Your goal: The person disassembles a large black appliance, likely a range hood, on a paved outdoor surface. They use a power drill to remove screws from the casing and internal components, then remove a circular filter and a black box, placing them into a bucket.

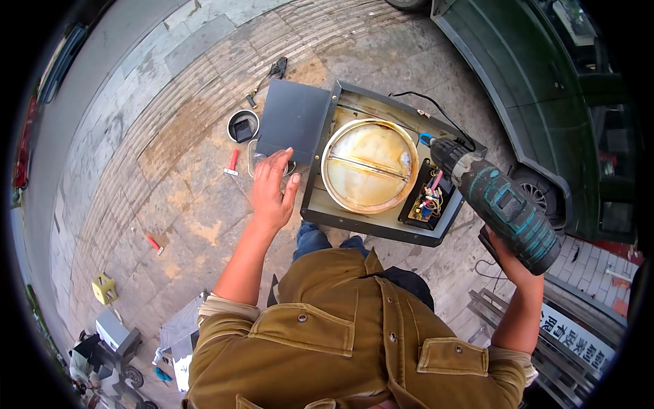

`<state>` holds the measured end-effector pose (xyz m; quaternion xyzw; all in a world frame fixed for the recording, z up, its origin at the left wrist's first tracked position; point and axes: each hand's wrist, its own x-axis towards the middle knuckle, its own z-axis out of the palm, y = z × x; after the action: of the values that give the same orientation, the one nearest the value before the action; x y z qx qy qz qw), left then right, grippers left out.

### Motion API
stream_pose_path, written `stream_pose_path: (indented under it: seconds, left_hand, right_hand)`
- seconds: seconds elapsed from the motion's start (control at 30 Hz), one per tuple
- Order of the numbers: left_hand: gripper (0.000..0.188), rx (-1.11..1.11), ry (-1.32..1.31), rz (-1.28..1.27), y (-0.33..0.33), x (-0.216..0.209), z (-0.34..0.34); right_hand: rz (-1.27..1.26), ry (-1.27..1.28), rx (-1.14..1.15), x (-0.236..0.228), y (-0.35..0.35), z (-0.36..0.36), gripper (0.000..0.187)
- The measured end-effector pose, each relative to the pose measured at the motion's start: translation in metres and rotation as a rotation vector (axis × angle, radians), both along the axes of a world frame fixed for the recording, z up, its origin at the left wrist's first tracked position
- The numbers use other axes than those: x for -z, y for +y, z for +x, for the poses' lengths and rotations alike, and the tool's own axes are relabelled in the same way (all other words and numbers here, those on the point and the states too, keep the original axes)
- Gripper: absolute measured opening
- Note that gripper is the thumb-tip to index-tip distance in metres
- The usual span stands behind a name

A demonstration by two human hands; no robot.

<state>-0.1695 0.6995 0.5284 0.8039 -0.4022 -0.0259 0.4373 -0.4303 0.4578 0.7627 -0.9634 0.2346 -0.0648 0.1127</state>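
Note:
A teal-and-black cordless drill (pixel 507 204) is gripped in my right hand (pixel 516 264), its front end by the right side of an opened metal appliance casing (pixel 381 228). Inside the casing sits a round, yellow-stained metal drum or pan (pixel 371 180) with a bar across it. Beside it, a black tray (pixel 409 211) carries a circuit board with coloured wires (pixel 429 204). A small blue piece (pixel 426 138) shows near the drill's tip. My left hand (pixel 274 194) hovers left of the casing with fingers outstretched, near a dark grey flat panel (pixel 293 116), holding nothing.
On the paving lie a metal bowl (pixel 243 126) with a black item, a red-handled tool (pixel 234 162) and another red-handled tool (pixel 155 244). A black cord (pixel 443 109) trails behind the casing. A dark green vehicle (pixel 524 88) stands right; a yellow stool (pixel 104 289) stands left.

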Motion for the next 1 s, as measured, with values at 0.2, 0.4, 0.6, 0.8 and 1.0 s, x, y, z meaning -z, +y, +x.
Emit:
stream_pose_path:
  seconds: [0.2,0.4,0.6,0.8,1.0]
  left_hand:
    - [0.038,0.039,0.021,-0.053,-0.005,0.007,0.016]
    - [0.036,-0.020,0.008,-0.022,0.016,0.015,0.032]
    - [0.036,-0.007,0.042,-0.013,0.018,0.018,0.035]
    - [0.036,-0.011,0.072,-0.011,0.020,0.021,0.038]
    - [0.036,-0.009,0.045,-0.018,0.019,0.020,0.038]
  right_hand:
    - [0.199,0.076,-0.087,0.019,0.022,0.093,0.027]
    - [0.120,0.143,-0.168,0.028,0.025,0.124,0.026]
    - [0.075,0.139,-0.204,0.037,0.029,0.132,0.024]
    - [0.054,0.123,-0.216,0.034,0.030,0.135,0.022]
    - [0.039,0.142,-0.228,0.038,0.031,0.138,0.021]
